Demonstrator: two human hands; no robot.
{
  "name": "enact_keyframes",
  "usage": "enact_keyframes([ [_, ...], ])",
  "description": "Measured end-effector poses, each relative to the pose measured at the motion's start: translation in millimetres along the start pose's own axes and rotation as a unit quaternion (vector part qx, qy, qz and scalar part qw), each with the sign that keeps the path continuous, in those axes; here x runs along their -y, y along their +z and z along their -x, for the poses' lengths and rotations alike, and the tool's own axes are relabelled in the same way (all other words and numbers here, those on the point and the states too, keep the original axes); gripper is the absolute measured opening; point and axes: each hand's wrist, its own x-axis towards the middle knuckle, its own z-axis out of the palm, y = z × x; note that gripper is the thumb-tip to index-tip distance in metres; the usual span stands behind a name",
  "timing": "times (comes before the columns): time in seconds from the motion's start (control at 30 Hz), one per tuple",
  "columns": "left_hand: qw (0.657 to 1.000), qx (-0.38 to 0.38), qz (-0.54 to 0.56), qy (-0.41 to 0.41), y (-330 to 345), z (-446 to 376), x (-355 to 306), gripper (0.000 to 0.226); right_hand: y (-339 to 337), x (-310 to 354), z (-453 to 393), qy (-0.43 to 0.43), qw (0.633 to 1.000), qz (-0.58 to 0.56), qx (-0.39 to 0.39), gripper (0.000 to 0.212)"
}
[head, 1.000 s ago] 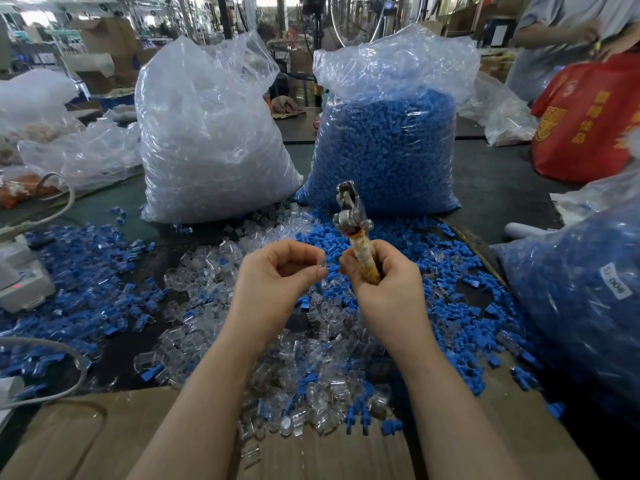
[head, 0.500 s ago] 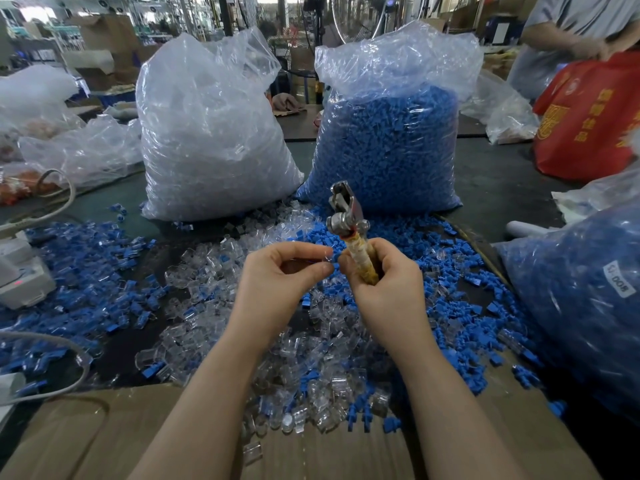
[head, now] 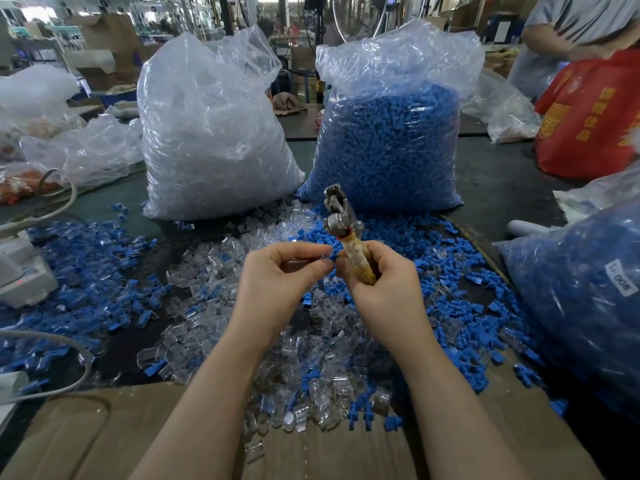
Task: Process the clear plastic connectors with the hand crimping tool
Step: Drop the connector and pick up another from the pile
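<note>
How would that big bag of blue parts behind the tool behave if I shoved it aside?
The bag of blue parts is packed full, so it probably feels heavy and would drag rather than slide. Its thin crinkled film looks soft, so it would likely deform under a push. Its top is open, so tipping it might spill more pieces onto the table.

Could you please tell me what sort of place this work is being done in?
Most likely a factory assembly bench. A tall clear plastic sack of transparent connectors and another of small blue plastic parts stand behind loose piles on the dark worktable, with cardboard boxes and more benches beyond.
</note>
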Motion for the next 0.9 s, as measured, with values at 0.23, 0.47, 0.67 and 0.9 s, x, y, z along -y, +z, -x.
enact_keyframes([
  [0.23,1.0,-0.016,0.025,-0.006,1.6,-2.2,2.9,0.023,1.1,-0.5,0.4,0.007,1.0,0.001,0.018,0.007],
  [0.47,0.994,-0.03,0.099,-0.035,-0.2,-3.1,7.3,0.026,-2.3,-1.5,0.3,0.026,1.0,0.008,-0.002,0.011],
  [0.67,0.987,-0.045,0.149,-0.042,-3.4,-5.8,8.0,0.027,-9.0,-5.7,-1.4,0.051,0.998,0.027,0.027,0.008],
  [0.9,0.983,-0.048,0.174,0.013,-10.0,-9.5,9.3,0.031,-12.4,-10.0,-1.8,0.067,0.985,0.117,0.111,0.015],
])
